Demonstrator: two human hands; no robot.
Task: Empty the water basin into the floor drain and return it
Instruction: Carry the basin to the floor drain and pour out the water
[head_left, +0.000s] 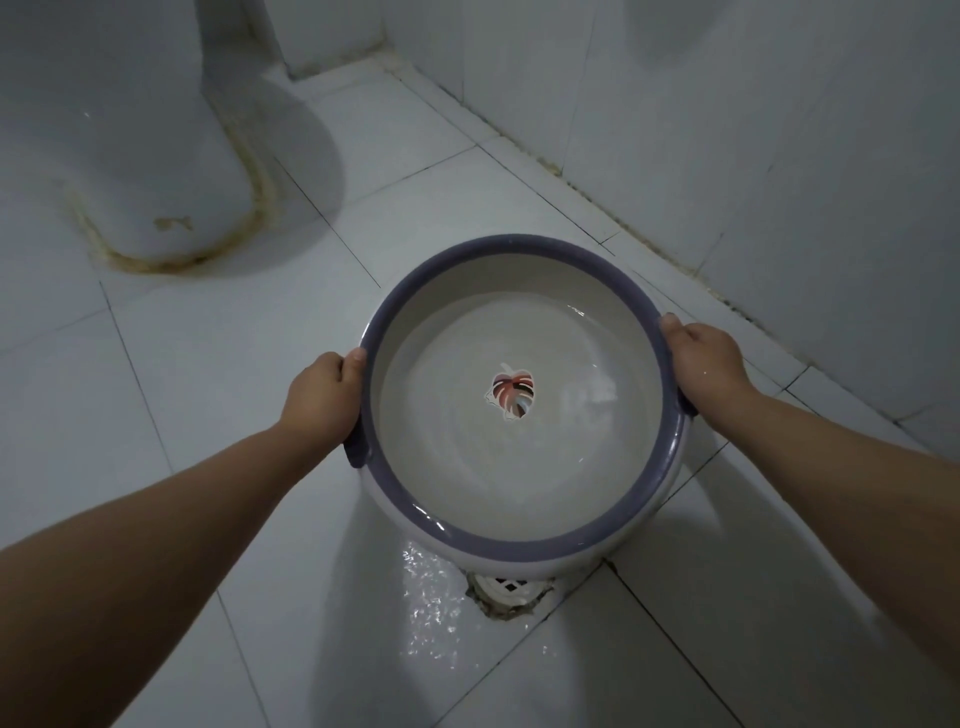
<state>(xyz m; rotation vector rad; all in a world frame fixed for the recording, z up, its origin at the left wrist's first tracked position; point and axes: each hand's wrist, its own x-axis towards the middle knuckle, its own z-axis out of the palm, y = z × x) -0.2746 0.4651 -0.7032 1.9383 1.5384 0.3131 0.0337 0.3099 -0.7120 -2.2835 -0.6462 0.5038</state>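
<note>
White floor tiles (208, 364) fill this bathroom corner. One round basin (514, 243), white with a purple-grey rim, is held over the single floor drain (511, 587), hiding part of it. Shallow water and one leaf decal (511, 389) lie inside. The left hand (324, 395) and right hand (706, 364) each clamp a side handle, thumbs on the rim. One wet patch (431, 597) glistens beside the drain. One toilet base (130, 156) stands well apart.
</note>
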